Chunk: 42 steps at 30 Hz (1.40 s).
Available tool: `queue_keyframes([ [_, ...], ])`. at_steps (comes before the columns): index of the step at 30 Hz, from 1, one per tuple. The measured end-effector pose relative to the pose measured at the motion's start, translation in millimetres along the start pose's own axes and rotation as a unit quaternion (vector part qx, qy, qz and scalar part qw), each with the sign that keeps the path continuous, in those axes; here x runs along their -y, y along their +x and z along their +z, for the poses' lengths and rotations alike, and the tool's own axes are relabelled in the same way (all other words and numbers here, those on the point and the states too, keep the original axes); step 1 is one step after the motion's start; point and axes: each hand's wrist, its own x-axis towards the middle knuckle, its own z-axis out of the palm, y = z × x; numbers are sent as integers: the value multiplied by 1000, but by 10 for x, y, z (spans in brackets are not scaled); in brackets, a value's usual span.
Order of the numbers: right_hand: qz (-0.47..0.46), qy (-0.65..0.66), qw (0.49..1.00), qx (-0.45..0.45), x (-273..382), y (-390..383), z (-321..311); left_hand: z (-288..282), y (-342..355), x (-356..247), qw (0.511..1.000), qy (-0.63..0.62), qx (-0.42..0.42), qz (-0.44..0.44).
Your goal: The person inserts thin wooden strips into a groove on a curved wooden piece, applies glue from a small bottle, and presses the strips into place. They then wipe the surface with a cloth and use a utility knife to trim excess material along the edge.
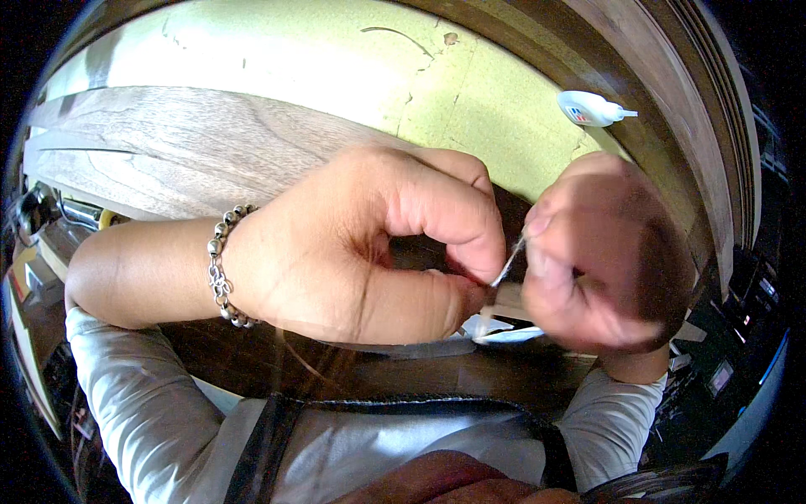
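Note:
My left hand [369, 244] is closed in a pinch, thumb against forefinger, on one end of a thin, pale twisted strand [510, 260]. The strand slants up to my right hand [609, 260], whose fingers are closed around its other end. Some motion blur softens the right hand. Whether the strand is thread or wire I cannot tell. Below the fingertips lies a small white piece [508, 335], partly hidden by the hands. A beaded metal bracelet [217, 260] circles my left wrist.
A white squeeze bottle [588, 109] with a narrow nozzle lies at the upper right. Greyish wood boards [185, 143] stretch behind my left hand, beside a worn yellow-green surface [336, 59]. Brown wooden edging [655, 76] curves along the right. Assorted items crowd the far left rim.

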Motion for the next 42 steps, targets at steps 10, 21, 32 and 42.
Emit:
queue_keyframes([
  [10,20,-103,994,-7,-47,37,-142,-11,4,3,1000,-3,6,21],
  [21,-43,-148,981,114,98,109,-200,-11,-6,-80,996,-58,-17,-67],
  [32,245,150,958,-4,161,123,-101,-36,44,-178,975,-148,-120,-112],
  [42,447,399,795,-95,198,99,114,-16,38,-141,980,-137,-117,-89],
])
